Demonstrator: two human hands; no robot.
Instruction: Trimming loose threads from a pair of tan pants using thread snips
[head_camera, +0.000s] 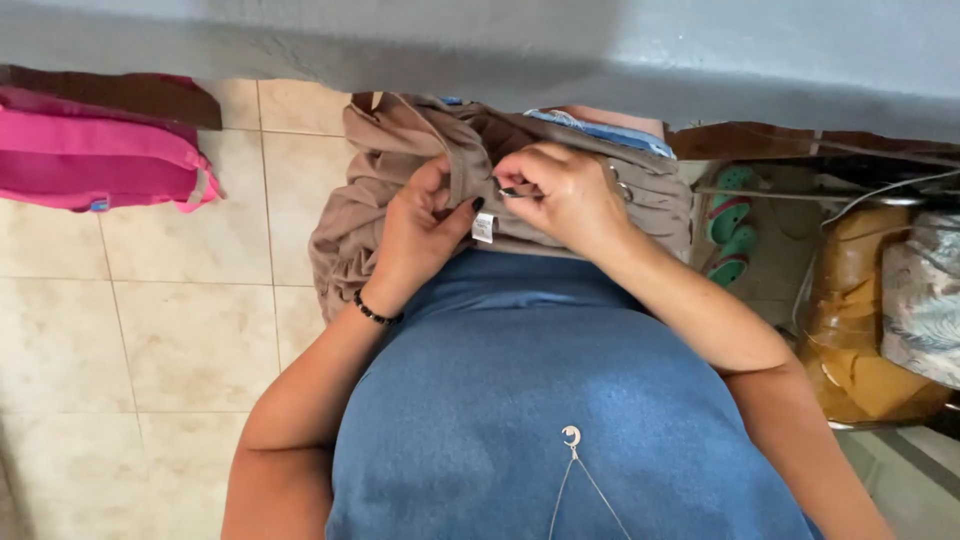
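While both hands pinch the brown garment (520, 170) at upper centre, left hand (420, 235) bunches cloth beside the white tag (484, 227) and right hand (560, 195) grips the seam. Risk: uneven pull slips the fabric, which would drop toward the floor (120, 330).

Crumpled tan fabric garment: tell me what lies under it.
Under the crumpled tan fabric garment only beige floor tiles show around its left edge. The left hand, right hand and blue shirt cover the rest, so nothing more is visible.
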